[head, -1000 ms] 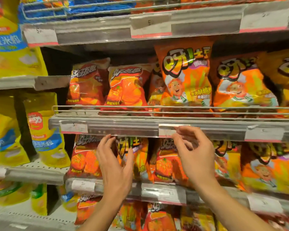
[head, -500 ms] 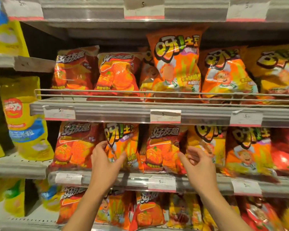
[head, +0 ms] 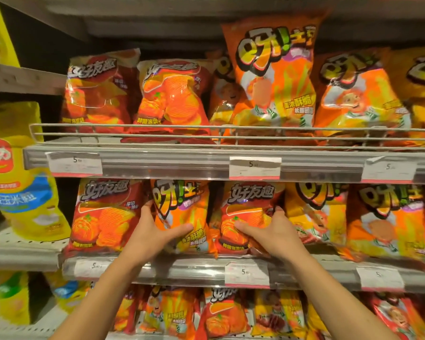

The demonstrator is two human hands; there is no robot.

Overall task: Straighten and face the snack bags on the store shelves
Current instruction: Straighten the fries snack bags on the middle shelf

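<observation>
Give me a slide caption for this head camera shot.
Left hand grips an orange bag, right hand a red bag.

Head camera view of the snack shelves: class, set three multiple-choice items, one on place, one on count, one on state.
1. The left hand grips a bag on which shelf?
A top B middle C floor
2. How many price tags show on the rail above the hands?
A three B one C six
3. The right hand is:
A idle B gripping a red bag C pointing

Answers: B, the orange snack bag stands on the middle shelf; A, three white tags sit along the price rail; B, fingers curl round the red chip bag.
</observation>
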